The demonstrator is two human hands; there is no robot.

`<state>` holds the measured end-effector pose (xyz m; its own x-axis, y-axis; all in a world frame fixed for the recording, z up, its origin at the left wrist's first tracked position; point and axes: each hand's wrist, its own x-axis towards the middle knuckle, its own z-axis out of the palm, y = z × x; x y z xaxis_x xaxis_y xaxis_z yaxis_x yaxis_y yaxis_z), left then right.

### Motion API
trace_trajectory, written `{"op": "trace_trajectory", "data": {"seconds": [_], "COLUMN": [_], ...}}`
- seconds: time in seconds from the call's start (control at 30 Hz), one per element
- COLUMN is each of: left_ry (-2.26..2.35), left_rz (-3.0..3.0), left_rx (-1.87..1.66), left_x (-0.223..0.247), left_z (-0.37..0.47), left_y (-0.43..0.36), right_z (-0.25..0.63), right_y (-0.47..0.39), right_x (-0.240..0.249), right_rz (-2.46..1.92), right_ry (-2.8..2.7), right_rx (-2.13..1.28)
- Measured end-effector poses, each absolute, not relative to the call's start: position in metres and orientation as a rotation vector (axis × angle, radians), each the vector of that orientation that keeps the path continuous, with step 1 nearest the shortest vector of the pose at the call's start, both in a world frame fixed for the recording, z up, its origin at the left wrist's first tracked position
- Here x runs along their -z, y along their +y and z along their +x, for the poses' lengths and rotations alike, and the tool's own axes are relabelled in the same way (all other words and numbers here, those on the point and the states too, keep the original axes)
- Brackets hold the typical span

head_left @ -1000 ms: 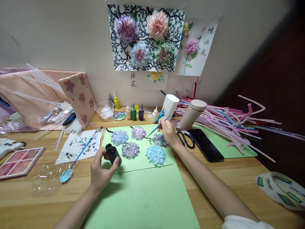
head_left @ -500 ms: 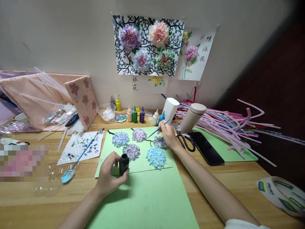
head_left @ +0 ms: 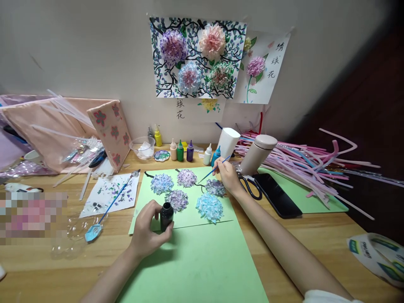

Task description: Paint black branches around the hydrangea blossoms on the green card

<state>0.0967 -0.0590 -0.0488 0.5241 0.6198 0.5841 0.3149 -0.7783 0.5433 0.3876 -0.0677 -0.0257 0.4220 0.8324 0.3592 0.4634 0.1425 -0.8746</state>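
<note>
On the left, a blue brush [head_left: 115, 197] lies over blotched paper [head_left: 128, 198] on the table [head_left: 63, 277]. The left hand [head_left: 145, 231] pinches an uncapped black bottle [head_left: 166, 216] at the flower sheet's [head_left: 190, 216] near edge, a lower green sheet [head_left: 202, 261] stretching bare this side. The right hand [head_left: 229, 176] pinches a thin brush [head_left: 210, 171], tip among flowers [head_left: 208, 207], with scissors [head_left: 257, 198] and phone [head_left: 277, 195] just past the right edge.

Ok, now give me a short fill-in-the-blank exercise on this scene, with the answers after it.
1. The open bottle in the left hand is ____.
2. The paintbrush in the right hand has a ____ handle.
3. On the green paper lie ____ fluffy flowers.
4. Between the peach bottle and the purple bottle stands a ____ one.

Missing words: black; blue; five; green.
</note>
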Motion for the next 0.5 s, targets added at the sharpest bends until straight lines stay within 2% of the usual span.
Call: {"op": "trace_trajectory", "data": {"seconds": [0.5], "left_ry": [0.777], "left_rz": [2.406], "left_rx": [-1.121], "left_x": [0.0496], "left_z": [0.0962], "left_y": [-0.0586], "right_z": [0.3914], "right_y": [-0.0607], "right_x": [0.0326], "right_rz": [-1.536], "right_ry": [-1.157], "right_rx": [-0.475]}}
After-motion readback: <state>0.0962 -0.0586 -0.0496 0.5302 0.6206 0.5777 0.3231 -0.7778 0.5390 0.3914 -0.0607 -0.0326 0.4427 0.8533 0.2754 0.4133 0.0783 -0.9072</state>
